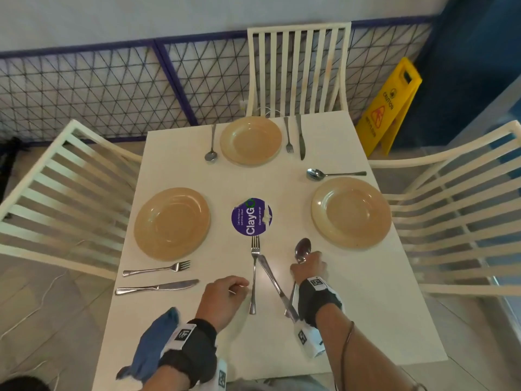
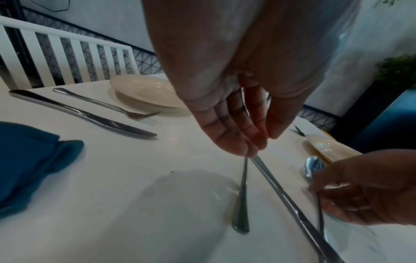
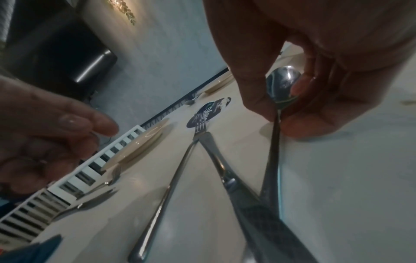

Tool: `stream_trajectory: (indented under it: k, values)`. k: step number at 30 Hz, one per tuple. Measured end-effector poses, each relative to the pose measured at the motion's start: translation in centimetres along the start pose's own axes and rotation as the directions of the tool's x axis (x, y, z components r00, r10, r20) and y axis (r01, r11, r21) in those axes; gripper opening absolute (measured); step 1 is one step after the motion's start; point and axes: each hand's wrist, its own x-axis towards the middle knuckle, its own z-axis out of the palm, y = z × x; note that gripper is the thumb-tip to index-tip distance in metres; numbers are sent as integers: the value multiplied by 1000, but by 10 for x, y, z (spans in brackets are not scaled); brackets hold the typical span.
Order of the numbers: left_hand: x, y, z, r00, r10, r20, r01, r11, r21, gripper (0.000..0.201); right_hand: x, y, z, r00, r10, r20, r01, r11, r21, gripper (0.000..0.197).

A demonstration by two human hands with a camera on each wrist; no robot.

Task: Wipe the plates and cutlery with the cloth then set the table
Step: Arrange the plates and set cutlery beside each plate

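Observation:
My right hand [image 1: 303,262] pinches the neck of a steel spoon [image 1: 302,249] between thumb and fingers, bowl pointing away, handle end low over the white table [image 1: 366,292]. The right wrist view shows that pinch [image 3: 278,119] just under the spoon bowl [image 3: 282,85]. A fork [image 1: 254,272] and a knife [image 1: 270,273] lie crossed in a V on the table between my hands. My left hand [image 1: 242,286] hovers just left of the fork handle, fingers loosely curled and holding nothing. The blue cloth [image 1: 155,345] lies at the near left edge, beside my left wrist.
Three tan plates sit at the left [image 1: 172,222], far [image 1: 251,141] and right [image 1: 351,211] places, with cutlery laid beside each. A purple round sticker [image 1: 251,216] marks the table's middle. White slatted chairs [image 1: 298,69] stand on three sides, and a yellow caution sign [image 1: 389,108] at the far right.

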Motion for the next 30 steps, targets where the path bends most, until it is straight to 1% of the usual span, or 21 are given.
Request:
stream_trajectory:
  k: [3,8,12,18,21,25,30]
  values:
    - [0,10,10,1000,-21,12,21,1000,11,14,1,1,-3,999,18,30,-20,998,56,51]
    - [-2,24,18,999,-13,32,13,1000,-3,14,-1,3,-6,999,1,40,-4,997,76,44]
    - [-3,27,19,998,-8,57,7,1000,11,14,-2,2,-7,999,-37,18,36,996,76,41]
    - [5,26,12,997,4,80,-8,998,61,16,-8,1,-6,998,-60,-10,60,997,45,33]
    - [9,25,10,995,8,99,-16,997,77,17,-12,0,-8,996,-78,-41,81,995,60,35]
    - [13,21,6,992,28,125,-38,996,79,17,-25,-7,-11,985,-137,-105,147,985,93,34]
    - [19,15,3,987,56,151,-65,996,55,17,-44,-19,-13,934,-295,-201,332,925,184,33]
